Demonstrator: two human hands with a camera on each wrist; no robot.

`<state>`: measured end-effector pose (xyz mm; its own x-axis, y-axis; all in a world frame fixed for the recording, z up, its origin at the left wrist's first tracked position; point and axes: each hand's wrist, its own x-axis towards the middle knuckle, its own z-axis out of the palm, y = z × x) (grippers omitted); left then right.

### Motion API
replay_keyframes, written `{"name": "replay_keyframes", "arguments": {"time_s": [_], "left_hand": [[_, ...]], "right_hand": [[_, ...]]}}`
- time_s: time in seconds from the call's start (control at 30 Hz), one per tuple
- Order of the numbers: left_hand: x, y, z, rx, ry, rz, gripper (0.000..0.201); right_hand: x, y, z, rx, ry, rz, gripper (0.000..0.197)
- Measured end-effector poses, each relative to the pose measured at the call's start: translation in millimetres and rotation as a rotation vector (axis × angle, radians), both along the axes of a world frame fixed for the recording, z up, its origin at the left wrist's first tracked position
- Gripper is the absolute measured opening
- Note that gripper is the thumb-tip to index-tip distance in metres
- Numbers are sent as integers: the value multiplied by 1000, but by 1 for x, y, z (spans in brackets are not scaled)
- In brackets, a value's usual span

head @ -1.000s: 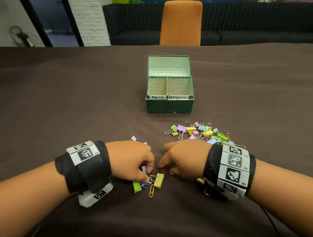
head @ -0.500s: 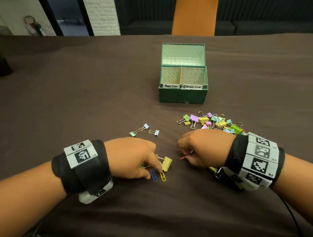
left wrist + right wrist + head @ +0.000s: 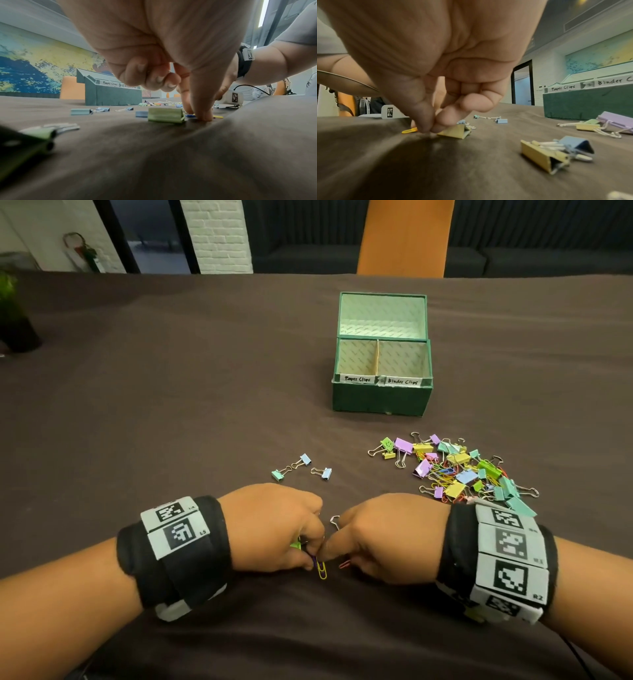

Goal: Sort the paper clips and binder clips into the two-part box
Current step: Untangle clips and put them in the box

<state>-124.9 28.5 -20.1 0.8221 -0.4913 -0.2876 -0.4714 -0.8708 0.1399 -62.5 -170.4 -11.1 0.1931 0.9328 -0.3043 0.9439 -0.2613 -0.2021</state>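
My left hand (image 3: 312, 557) sits on the cloth, thumb and forefinger (image 3: 202, 115) pressed down and pinching at a blue paper clip (image 3: 190, 115); a yellow paper clip (image 3: 321, 569) lies just below them. A green binder clip (image 3: 166, 115) lies under that hand. My right hand (image 3: 330, 551) meets it, thumb and forefinger (image 3: 426, 128) pinched together at the cloth beside a yellow binder clip (image 3: 455, 132). A red paper clip (image 3: 344, 564) pokes out beneath the right hand. The green two-part box (image 3: 382, 400) stands open with labels "Paper Clips" and "Binder Clips".
A mixed pile of coloured binder and paper clips (image 3: 455, 470) lies front right of the box. Three small blue binder clips (image 3: 303, 465) lie beyond my left hand. More binder clips (image 3: 556, 152) lie by my right wrist. An orange chair (image 3: 404, 237) stands behind the table.
My right hand has moved left to meet the left hand and now covers the yellow binder clip. The blue and yellow paper clips lie closer together under my left fingertips.
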Motion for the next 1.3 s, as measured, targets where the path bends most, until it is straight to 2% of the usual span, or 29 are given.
{"name": "replay_keyframes", "arguments": {"time_s": [0.17, 0.43, 0.6, 0.8, 0.97, 1.03, 1.1, 1.2, 1.3], "left_hand": [[-3, 3, -1, 5, 31, 11, 23], [-5, 8, -4, -26, 14, -16, 23], [-5, 9, -5, -20, 10, -55, 24], [-5, 12, -10, -75, 5, -80, 16], [17, 22, 1, -200, 93, 55, 12], [37, 29, 9, -241, 68, 157, 11], [64, 35, 16, -280, -3, 248, 6], [111, 34, 27, -346, -158, 369, 4], [165, 28, 34, -443, -274, 504, 8]], "right_hand": [[-6, 5, 1, -4, -72, 97, 44], [0, -9, -3, -27, 18, 6, 22], [1, -8, -5, -41, 0, 18, 27], [-1, -14, -5, -21, -3, 23, 14], [6, -15, 6, -30, 43, 14, 10], [24, -14, 18, 44, 34, -42, 5], [55, -11, 30, 223, -21, -157, 2], [115, 1, 46, 463, -50, -413, 7], [173, 23, 54, 561, -31, -673, 12]]}}
